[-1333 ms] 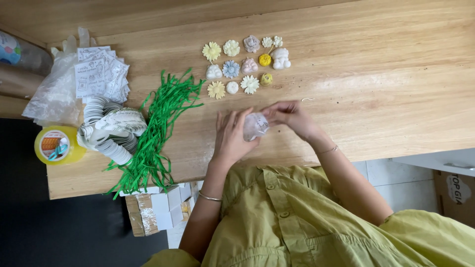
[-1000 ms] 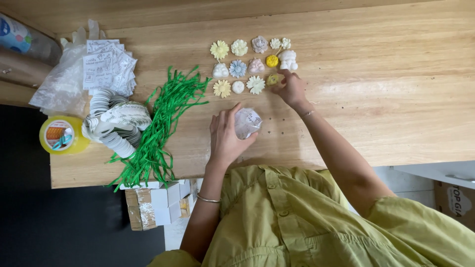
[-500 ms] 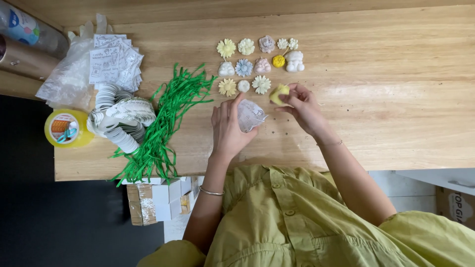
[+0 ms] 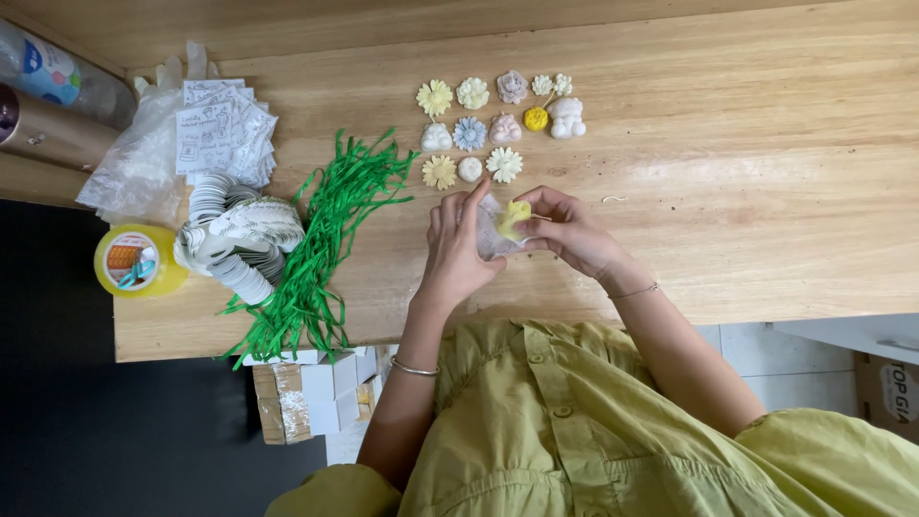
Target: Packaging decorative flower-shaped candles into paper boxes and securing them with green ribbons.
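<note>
My left hand (image 4: 452, 257) holds a small clear bag (image 4: 486, 241) just above the wooden table (image 4: 747, 172). My right hand (image 4: 576, 236) pinches a small yellow flower-shaped piece (image 4: 518, 212) at the mouth of that bag. The two hands touch around the bag. Beyond my fingers lie rows of small pastel flower and animal shaped pieces (image 4: 471, 134), among them a round yellow one (image 4: 535, 119) and a white bear shape (image 4: 567, 117).
A heap of green paper shreds (image 4: 316, 249) lies left of my hands. Further left are round printed tags (image 4: 239, 235), a clear bag of printed cards (image 4: 215, 134), a yellow tape roll (image 4: 139, 260), a bottle (image 4: 48, 67) and a brown tube (image 4: 48, 134). Small boxes (image 4: 311, 388) sit below the table edge.
My right hand reached out to the rows, picked up the yellow flower piece and brought it back to the bag. My left hand kept hold of the bag.
</note>
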